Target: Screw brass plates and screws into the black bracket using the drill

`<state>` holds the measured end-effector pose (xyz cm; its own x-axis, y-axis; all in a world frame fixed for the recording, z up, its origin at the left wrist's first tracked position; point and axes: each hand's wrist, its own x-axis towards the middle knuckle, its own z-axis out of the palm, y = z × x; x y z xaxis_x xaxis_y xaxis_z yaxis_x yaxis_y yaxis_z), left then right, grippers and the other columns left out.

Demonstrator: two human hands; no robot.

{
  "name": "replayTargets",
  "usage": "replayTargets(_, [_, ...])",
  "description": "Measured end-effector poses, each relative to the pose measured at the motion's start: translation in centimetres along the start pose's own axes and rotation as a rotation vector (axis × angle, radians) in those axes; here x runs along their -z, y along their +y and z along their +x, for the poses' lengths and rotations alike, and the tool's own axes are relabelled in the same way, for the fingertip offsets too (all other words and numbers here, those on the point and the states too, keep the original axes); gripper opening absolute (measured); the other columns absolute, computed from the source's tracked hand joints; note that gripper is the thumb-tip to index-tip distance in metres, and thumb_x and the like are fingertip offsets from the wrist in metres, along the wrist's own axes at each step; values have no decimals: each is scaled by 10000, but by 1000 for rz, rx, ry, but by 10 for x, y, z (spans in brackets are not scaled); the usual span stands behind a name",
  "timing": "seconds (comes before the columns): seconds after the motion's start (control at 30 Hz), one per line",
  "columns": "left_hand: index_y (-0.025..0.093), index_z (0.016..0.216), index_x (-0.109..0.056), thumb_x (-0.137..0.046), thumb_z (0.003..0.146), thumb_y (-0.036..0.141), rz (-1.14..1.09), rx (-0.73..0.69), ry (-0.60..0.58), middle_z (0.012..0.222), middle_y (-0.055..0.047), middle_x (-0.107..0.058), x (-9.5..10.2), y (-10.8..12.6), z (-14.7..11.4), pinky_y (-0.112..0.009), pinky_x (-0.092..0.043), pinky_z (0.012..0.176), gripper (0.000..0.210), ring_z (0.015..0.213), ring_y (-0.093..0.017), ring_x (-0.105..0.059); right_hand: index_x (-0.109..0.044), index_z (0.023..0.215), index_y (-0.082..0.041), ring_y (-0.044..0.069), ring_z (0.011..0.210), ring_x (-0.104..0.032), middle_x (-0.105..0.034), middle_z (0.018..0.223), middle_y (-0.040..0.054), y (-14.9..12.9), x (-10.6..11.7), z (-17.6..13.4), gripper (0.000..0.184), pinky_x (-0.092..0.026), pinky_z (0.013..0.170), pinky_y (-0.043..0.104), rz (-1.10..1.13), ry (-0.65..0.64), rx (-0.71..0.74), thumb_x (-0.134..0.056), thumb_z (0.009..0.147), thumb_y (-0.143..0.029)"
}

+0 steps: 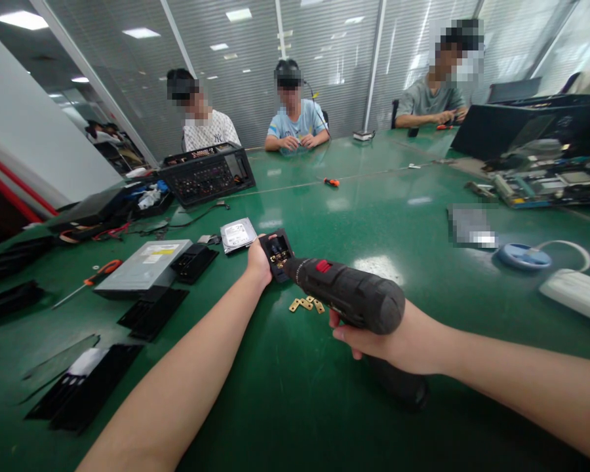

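Observation:
My left hand [260, 263] is closed around the side of a small black box-like part [278, 244] with gold-coloured pieces on its face. In my right hand [378, 337] is a black cordless drill [347, 292] with a red switch on top. Its front end points left and meets the lower right of the black part; whether the bit touches a screw is too small to tell. Several small brass plates [305, 303] with holes lie on the green table just below the black part. A hard drive [238, 234] lies beyond my left hand.
Left of my arm lie a silver optical drive [150, 265], an orange-handled screwdriver [105, 271] and black plastic panels [152, 311]. A black computer case [209, 174] stands farther back. At right are circuit boards [555, 177] and a white power strip [577, 295]. Three people sit across the table.

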<state>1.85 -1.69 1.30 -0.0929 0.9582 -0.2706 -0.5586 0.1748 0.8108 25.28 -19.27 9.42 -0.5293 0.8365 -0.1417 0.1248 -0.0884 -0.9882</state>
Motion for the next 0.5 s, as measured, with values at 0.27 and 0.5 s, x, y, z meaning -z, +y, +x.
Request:
replayTargets(0.27, [152,1000,-672,-473,859,371,-2,6,1,588,-58,-641,0,0,1,-400,-550,558,328,516,-259,-638,-353,1504,-223,111,488,-601,-655,820,-31,2,0,0,870,-529,453,232,22,-3,16,-727,720,-165])
replayTargets(0.5, [161,972,-660,-477,858,372,-8,2,4,599,-64,-650,1,-2,4,-384,-534,540,302,514,-258,-636,-467,1388,-213,115,482,-590,-627,747,-55,-1,-1,0,738,-534,451,239,28,16,-10,-726,697,-181])
